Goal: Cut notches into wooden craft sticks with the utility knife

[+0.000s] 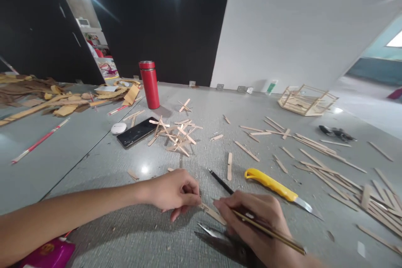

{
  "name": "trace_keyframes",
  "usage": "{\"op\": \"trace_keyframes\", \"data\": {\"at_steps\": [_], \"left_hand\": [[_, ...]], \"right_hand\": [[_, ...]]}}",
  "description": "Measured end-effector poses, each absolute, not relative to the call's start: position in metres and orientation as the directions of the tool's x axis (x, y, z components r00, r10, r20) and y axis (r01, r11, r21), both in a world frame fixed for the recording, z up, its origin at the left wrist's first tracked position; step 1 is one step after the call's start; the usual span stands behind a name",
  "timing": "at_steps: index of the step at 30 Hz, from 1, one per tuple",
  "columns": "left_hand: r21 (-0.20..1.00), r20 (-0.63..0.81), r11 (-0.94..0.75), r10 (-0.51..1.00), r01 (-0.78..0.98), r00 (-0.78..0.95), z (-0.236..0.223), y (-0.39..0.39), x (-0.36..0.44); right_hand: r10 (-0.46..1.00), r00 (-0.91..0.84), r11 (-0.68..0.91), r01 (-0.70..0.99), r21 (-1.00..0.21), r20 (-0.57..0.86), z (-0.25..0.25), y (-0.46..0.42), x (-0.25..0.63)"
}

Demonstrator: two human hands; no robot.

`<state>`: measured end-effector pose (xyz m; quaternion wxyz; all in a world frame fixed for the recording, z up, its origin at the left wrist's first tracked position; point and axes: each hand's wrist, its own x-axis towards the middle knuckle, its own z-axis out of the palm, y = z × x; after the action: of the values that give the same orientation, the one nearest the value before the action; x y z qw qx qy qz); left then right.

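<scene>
My left hand [177, 192] is closed in a pinch at the near-left end of a short flat wooden stick [213, 214], which lies on the grey table and has dark marks on it. In my right hand [257, 217] is a slim gold-and-dark pencil [273, 232], held in a writing grip; its tip is hidden by the fingers. The fingertips are close to the stick's other end. A pointed metal blade [212, 231] shows beneath the right hand, its dark handle partly covered. Beyond that hand lies a black pen [221, 181].
A yellow-handled knife [270, 184] lies right of the hands. Loose sticks [329, 171] spread across the right. Ahead are a stick pile [179, 134], phone [138, 132] and red flask [150, 86]. A wooden frame [307, 100] stands back right; a purple object [52, 253] is near left.
</scene>
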<state>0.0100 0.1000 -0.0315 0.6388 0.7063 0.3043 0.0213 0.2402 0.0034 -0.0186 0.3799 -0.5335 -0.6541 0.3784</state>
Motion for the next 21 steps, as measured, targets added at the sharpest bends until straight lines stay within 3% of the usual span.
{"op": "trace_keyframes", "data": {"at_steps": [3,10,21], "left_hand": [[0.923,-0.339,-0.009,0.454,0.385,0.824,-0.031,0.101,0.01],[0.927,-0.302,-0.066,0.455,0.37,0.838,-0.028,0.101,0.009],[0.913,-0.297,-0.118,0.461,0.39,0.836,-0.023,0.1,0.008]], "right_hand": [[0.955,-0.296,0.168,0.496,-0.852,0.017,-0.014,0.003,0.236],[0.918,-0.381,0.115,0.526,-0.843,-0.112,-0.008,0.014,0.228],[0.918,-0.33,-0.075,0.404,-0.912,-0.221,-0.026,0.019,0.228]]}}
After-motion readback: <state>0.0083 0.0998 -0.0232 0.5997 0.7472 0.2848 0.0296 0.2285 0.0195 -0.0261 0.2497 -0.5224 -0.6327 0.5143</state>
